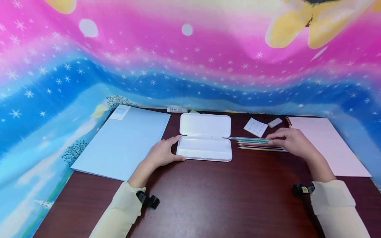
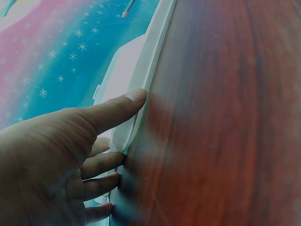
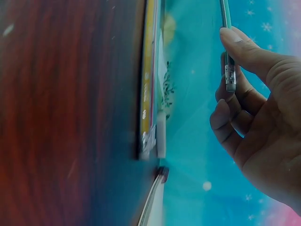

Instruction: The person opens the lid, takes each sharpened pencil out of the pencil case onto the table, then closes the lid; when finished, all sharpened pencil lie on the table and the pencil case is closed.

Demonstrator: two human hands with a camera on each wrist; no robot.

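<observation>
A white pencil case (image 1: 204, 154) lies open at mid table, its lid folded back. My left hand (image 1: 162, 152) holds the case's left end, thumb at the front edge and index finger near the hinge; in the left wrist view the thumb presses the case's side (image 2: 150, 52). Between thumb and fingers, my right hand (image 1: 290, 140) pinches a teal pencil (image 3: 225, 14) near its eraser end. Its tip points left, close to the case's right edge. Below it, several pencils (image 1: 256, 147) lie side by side on the table, partly hidden by the hand.
A light blue folder (image 1: 125, 142) lies on the left and a pink spiral notebook (image 1: 330, 148) on the right. Behind the pencils are a small patterned white square (image 1: 255, 127) and a white eraser (image 1: 275, 122). A white labelled item (image 1: 177, 109) sits at the back, before a printed curtain.
</observation>
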